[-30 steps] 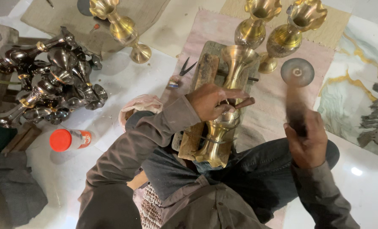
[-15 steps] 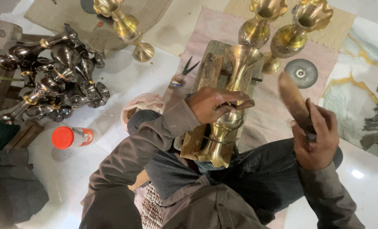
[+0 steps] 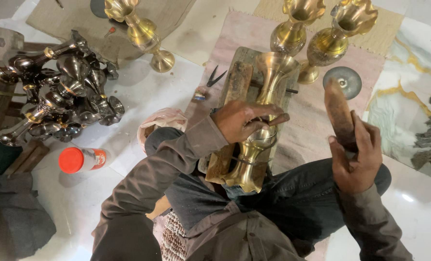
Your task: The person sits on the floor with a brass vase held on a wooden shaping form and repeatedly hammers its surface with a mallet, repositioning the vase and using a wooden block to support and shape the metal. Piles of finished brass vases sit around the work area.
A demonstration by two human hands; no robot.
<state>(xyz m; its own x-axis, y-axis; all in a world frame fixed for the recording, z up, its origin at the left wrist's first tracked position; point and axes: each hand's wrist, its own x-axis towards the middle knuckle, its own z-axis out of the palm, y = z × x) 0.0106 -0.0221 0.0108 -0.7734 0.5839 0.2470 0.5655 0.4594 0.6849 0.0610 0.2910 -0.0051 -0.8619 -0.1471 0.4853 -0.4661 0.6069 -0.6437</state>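
The person sits on the floor with a brass vase [image 3: 260, 140] lying on a wooden block [image 3: 235, 96] over the lap, so it does not roll. The left hand [image 3: 247, 121] is closed around a thin tool [image 3: 278, 119] set on the vase's body, and the right hand [image 3: 353, 154] is clamped on a wooden mallet [image 3: 339, 113], raised beside it. Farther away lie small pliers [image 3: 215, 77], two upright brass vases [image 3: 317, 38] and a heap of dark vases [image 3: 56, 87].

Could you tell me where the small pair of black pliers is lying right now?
In the head view, the black pliers lie on the pink mat above the left hand, just left of the wooden block that carries the brass vase.
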